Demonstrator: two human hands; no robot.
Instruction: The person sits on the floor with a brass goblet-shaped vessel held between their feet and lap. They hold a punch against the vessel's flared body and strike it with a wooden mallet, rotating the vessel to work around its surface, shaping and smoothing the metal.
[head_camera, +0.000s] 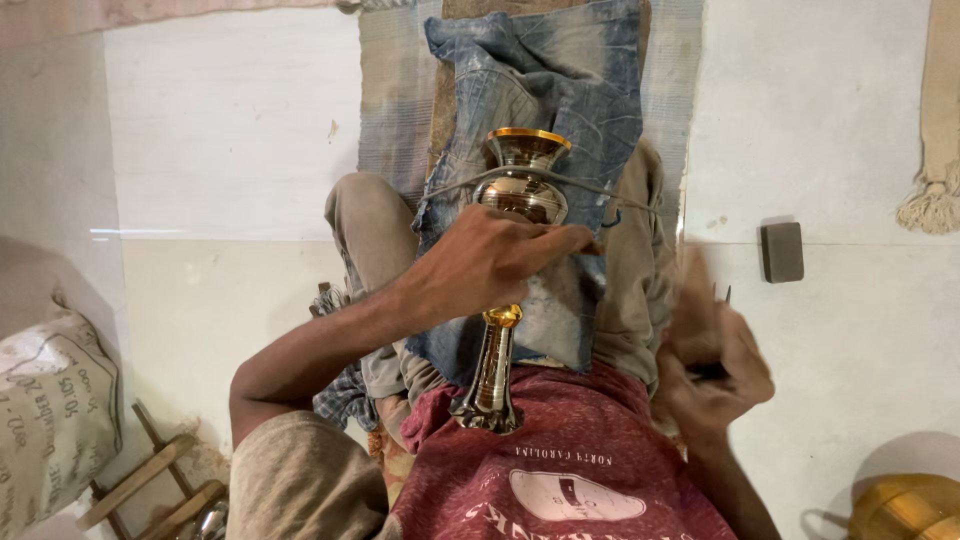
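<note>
- My left hand (490, 262) lies on the brass vase (512, 270), fingers wrapped round its belly.
- My right hand (712, 365), blurred, has fingers pinching a thin dark tool (722, 330).
- The vase rests on denim cloth (545, 120) across my lap.

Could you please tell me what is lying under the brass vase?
A faded denim cloth lies under the vase, spread over the person's lap. The left hand covers the vase's middle, so the cloth there is hidden.

We see a polished brass vessel (518, 190), mirror-glossy; faded, matt denim cloth (560, 90) beneath it; a smooth, pale glossy tiled floor (230, 130); rough bare wooden slats (150, 475); a matt grey block (782, 251).
</note>
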